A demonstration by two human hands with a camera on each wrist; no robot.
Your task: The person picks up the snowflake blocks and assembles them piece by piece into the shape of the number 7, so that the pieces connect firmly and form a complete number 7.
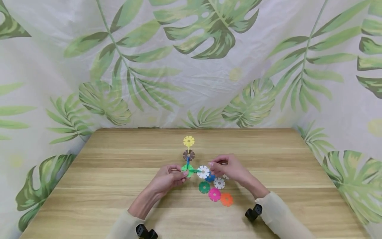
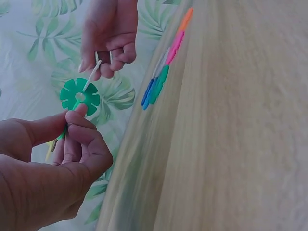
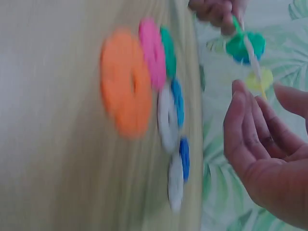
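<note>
In the head view my left hand point(image 1: 168, 179) pinches a light green notched disc point(image 1: 187, 170) between thumb and fingers. Slotted into a chain with it are a white disc point(image 1: 203, 172), a brown disc point(image 1: 188, 155) and a yellow disc point(image 1: 188, 141); narrow green and blue pieces show edge-on between them. My right hand point(image 1: 228, 169) is at the white disc's right edge, thumb and fingers parted in the right wrist view. A thin yellow edge point(image 3: 263, 91) shows by those fingertips. In the left wrist view a green disc point(image 2: 72, 91) faces the camera, the white disc point(image 2: 91, 77) edge-on.
On the wooden table point(image 1: 119, 199) lie loose discs: orange point(image 1: 226, 199), pink point(image 1: 214, 194), dark green point(image 1: 204, 187), white point(image 1: 219, 183) and blue point(image 1: 210, 177). Another white disc point(image 1: 226, 177) is partly under my right hand. A leaf-print cloth point(image 1: 191, 83) hangs behind the table.
</note>
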